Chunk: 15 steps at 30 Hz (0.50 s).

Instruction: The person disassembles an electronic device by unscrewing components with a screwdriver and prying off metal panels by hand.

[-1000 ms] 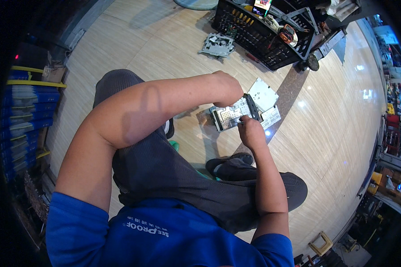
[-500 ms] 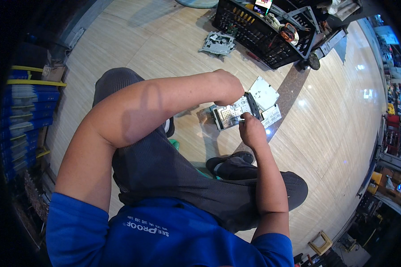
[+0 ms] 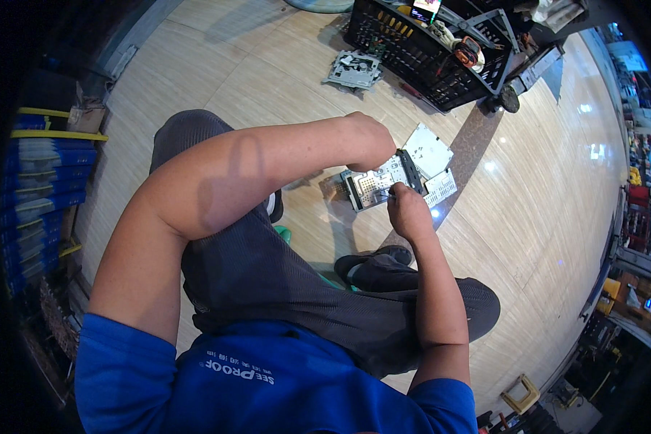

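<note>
A boxy silver metal chassis [image 3: 372,186] with a perforated plate and a black end panel [image 3: 414,172] rests on the floor in front of me. My left hand [image 3: 372,142] is closed at its far edge, its fingers mostly hidden beneath the hand. From the near side my right hand [image 3: 410,210] pinches a thin, slender tool over the plate; the tool's exact kind is too small to make out. Beside the black panel lie a flat silver metal plate [image 3: 427,148] and a smaller slotted metal plate [image 3: 441,188].
Farther off, a silver drive-like mechanism [image 3: 354,70] lies on the tiles near a black plastic crate [image 3: 419,54] filled with tools and cables. Blue bins [image 3: 47,184] stand on a rack at the left. My shoe [image 3: 372,262] is close to the chassis.
My right hand and the thin tool have shifted very slightly over the perforated plate. My left hand and the chassis stay in place.
</note>
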Available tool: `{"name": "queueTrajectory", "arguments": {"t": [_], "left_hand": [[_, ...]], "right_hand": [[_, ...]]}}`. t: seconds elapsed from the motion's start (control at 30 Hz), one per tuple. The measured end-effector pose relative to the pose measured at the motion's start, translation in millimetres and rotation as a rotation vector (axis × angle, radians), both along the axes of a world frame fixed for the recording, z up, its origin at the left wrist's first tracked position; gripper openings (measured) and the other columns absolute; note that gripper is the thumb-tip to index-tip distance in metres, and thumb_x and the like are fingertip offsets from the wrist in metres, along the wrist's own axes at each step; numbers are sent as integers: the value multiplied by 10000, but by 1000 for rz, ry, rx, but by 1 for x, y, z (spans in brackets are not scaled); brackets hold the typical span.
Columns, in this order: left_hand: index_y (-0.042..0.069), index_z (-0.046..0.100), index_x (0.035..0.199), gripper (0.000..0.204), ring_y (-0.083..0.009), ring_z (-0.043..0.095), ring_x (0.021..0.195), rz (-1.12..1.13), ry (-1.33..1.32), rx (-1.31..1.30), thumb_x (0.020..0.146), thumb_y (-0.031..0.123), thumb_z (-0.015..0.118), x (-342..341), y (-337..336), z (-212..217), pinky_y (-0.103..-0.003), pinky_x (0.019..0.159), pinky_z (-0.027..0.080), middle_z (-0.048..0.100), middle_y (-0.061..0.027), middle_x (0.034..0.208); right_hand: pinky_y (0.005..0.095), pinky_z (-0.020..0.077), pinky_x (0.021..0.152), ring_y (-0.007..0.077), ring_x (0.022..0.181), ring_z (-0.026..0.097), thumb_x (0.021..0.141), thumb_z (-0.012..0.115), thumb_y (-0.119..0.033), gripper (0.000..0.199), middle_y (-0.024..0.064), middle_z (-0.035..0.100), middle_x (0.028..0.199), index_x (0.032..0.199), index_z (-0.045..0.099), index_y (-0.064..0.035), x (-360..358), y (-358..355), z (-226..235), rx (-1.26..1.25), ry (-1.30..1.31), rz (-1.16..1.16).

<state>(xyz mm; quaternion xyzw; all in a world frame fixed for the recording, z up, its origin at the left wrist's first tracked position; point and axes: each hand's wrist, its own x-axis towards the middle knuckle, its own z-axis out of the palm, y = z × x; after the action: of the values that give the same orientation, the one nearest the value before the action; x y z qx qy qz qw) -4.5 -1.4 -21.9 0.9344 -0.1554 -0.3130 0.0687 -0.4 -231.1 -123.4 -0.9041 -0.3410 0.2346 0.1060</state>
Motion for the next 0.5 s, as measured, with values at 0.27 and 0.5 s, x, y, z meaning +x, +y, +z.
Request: {"name": "queueTrajectory", "arguments": {"t": [0.27, 0.5], "left_hand": [[46, 702, 1107, 313, -347, 705, 1062, -9, -6, 3, 928, 303, 719, -2, -1, 0, -461, 878, 560, 741, -175, 1075], [41, 705, 1094, 306, -346, 705, 1062, -1, -4, -4, 928, 298, 720, -1, 0, -1, -460, 874, 560, 742, -175, 1067]], "right_hand": [[527, 556, 809, 426, 909, 703, 922, 545, -125, 178, 254, 707, 976, 1040, 627, -21, -1, -1, -2, 6, -3, 4], [527, 554, 810, 429, 903, 701, 918, 542, -118, 173, 252, 705, 969, 1033, 630, -24, -1, -1, -4, 17, -4, 1]]}}
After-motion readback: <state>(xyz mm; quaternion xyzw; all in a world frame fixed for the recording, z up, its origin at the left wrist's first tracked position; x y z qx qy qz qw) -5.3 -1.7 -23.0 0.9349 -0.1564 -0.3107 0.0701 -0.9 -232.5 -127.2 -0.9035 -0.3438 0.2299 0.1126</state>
